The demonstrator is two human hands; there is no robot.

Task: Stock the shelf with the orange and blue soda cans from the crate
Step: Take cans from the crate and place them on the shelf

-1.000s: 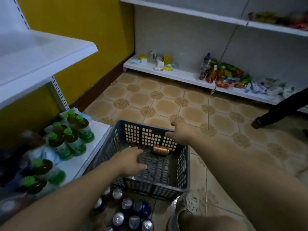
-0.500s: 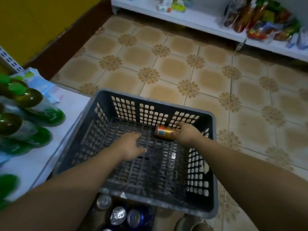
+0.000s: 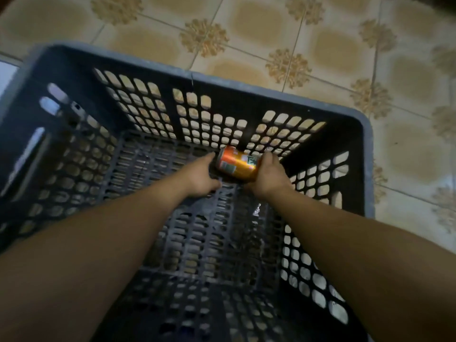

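One orange soda can (image 3: 235,164) lies on its side on the floor of a dark grey perforated crate (image 3: 246,82), close to the far wall. My right hand (image 3: 267,177) curls round the can's right end. My left hand (image 3: 201,177) lies just left of the can with fingers stretched toward it, touching or nearly touching its left end. Both forearms reach down into the crate. No blue cans show in this view.
The crate stands on a tiled floor (image 3: 407,77) with brown flower patterns. A pale edge of the low shelf (image 3: 6,72) shows at the far left beside the crate.
The view has dropped closer over the crate. My right hand has closed round the can's end, and my left hand has slid right across the crate floor to the can.
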